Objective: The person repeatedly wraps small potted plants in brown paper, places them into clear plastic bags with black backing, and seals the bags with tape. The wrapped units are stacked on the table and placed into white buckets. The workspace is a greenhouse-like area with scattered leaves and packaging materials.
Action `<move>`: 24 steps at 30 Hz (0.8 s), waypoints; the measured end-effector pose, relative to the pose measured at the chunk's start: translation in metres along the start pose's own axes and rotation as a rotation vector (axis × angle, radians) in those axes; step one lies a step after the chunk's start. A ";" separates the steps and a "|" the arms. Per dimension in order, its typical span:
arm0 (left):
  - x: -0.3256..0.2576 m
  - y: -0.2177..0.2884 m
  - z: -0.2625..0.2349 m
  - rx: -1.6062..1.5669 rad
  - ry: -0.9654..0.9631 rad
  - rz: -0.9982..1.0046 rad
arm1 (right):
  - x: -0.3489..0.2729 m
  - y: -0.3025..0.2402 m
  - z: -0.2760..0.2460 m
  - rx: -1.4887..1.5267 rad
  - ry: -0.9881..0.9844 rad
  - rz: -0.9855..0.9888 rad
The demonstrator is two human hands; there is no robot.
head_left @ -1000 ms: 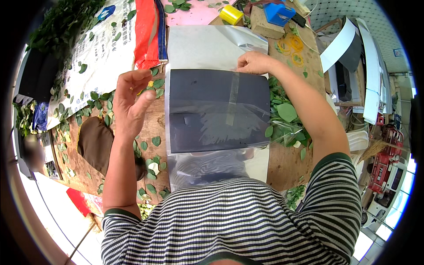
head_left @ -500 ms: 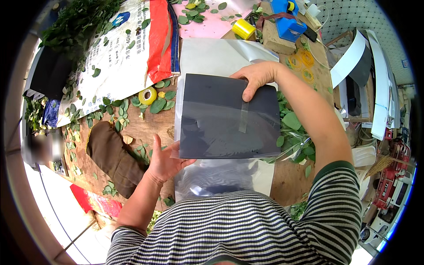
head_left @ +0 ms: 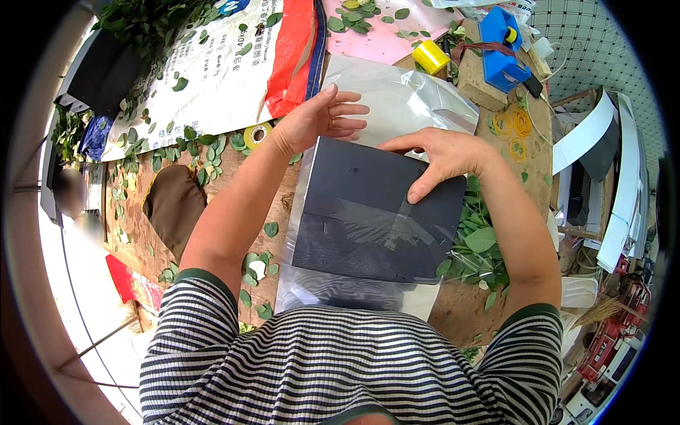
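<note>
Two bare hands work over one dark flat panel [head_left: 375, 212] that lies in the middle of the wooden workbench [head_left: 496, 312], wrapped in or resting on clear plastic film [head_left: 404, 95] that spreads beyond it toward 12 o'clock and shows again at its near edge. Right hand [head_left: 443, 156] lies open and flat, fingertips pressing the panel's far right corner, not clamped round anything. Left hand [head_left: 319, 117] is at 11 o'clock of the panel, fingers spread and loose at its far left corner, touching the film; whether it touches the panel itself I cannot tell. Both hands sit close together but apart. One strip of clear tape seems to cross the panel's face, hard to make out under glare. Open room is tight: loose green leaves [head_left: 482, 241] crowd the panel's right edge at 3 o'clock, more scatter at 9 o'clock beside one brown patch [head_left: 173, 205]. At 10 o'clock sits one yellow tape roll [head_left: 256, 134] on the edge of one printed white sack [head_left: 205, 64]. At 1 o'clock stand one yellow block [head_left: 431, 57] and one blue tool [head_left: 499, 49], with a few yellow rubber bands [head_left: 513, 124] nearer. The panel's near edge is hidden by the striped shirt [head_left: 340, 368].
</note>
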State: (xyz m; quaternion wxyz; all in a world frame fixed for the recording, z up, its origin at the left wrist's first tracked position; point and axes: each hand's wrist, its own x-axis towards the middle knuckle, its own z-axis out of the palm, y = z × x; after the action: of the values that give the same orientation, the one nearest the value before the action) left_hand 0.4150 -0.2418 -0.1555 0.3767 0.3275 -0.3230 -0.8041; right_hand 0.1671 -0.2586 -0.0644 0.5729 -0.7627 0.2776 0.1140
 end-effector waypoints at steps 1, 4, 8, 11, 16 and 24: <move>0.012 0.012 0.000 0.168 -0.008 0.033 | 0.001 0.001 0.001 -0.012 0.014 0.007; 0.016 0.045 0.031 0.431 -0.057 0.095 | -0.006 0.007 0.001 -0.141 0.151 0.084; -0.028 0.060 0.056 0.682 -0.222 0.224 | -0.035 -0.030 0.027 -0.633 0.666 -0.043; -0.067 0.058 0.084 1.134 -0.251 0.416 | -0.049 -0.039 0.036 -0.867 1.105 -0.280; -0.109 0.049 0.103 1.748 -0.136 0.654 | -0.065 -0.027 0.052 -1.051 0.927 -0.258; -0.154 0.021 0.139 2.074 -0.012 0.422 | -0.063 0.003 0.113 -0.954 0.990 -0.333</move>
State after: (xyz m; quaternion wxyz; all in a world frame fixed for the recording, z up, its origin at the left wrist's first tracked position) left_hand 0.3929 -0.0888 -0.0159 0.0431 0.4219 -0.9040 -0.0544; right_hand 0.1301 -0.1342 -0.0714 -0.0077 -0.9251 0.3050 -0.2263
